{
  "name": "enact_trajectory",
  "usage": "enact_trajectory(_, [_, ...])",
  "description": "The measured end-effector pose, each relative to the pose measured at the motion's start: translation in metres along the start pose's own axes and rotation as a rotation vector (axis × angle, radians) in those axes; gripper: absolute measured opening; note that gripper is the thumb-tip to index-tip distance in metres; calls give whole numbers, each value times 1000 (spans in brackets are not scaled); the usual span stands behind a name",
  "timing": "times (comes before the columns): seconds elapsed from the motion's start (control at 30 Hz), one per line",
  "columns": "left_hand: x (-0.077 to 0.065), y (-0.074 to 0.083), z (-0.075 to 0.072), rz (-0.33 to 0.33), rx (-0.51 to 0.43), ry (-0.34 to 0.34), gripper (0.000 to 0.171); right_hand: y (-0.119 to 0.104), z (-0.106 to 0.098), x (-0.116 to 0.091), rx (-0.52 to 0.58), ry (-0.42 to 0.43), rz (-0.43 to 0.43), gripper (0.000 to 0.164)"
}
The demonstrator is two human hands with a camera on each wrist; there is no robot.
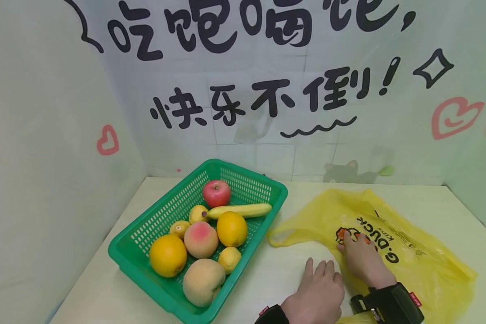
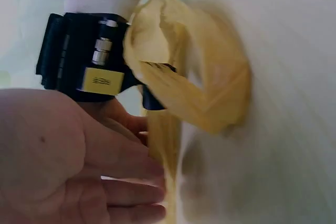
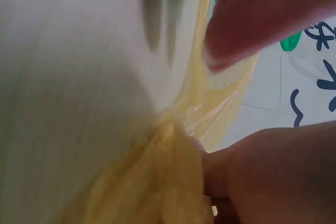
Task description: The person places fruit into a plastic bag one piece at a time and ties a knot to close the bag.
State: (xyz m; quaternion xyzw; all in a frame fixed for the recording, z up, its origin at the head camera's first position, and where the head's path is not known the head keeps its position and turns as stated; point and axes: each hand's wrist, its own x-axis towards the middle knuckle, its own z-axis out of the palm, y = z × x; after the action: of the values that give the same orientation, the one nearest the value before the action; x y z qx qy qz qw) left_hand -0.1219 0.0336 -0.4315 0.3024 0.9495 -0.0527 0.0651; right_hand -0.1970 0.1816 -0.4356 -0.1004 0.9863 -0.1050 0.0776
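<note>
A pale table (image 1: 105, 292) bears a yellow plastic bag (image 1: 433, 274), printed "G.DUCK KIDS" and spread out to the right of a green basket (image 1: 146, 288). The right hand (image 1: 366, 261) rests upon the bag's print with fingers apart, not curled around it; the left hand (image 1: 317, 290), between basket and bag, has its fingers extended and holds nothing. Within the basket are a banana (image 1: 243, 210), two peaches (image 1: 201, 240), two oranges (image 1: 168, 255), a red apple (image 1: 216, 193) and three small yellow fruits (image 1: 229, 259).
</note>
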Motion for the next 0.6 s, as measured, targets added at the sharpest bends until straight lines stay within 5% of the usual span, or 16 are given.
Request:
enact_trajectory(0.37, [15,-12,9,161,-86,7,45,5,-17,-3,114,-39,0,49])
enact_trajectory(0.6, [12,-12,9,95,-90,-30,47,1,-26,-7,104,8,-11,49])
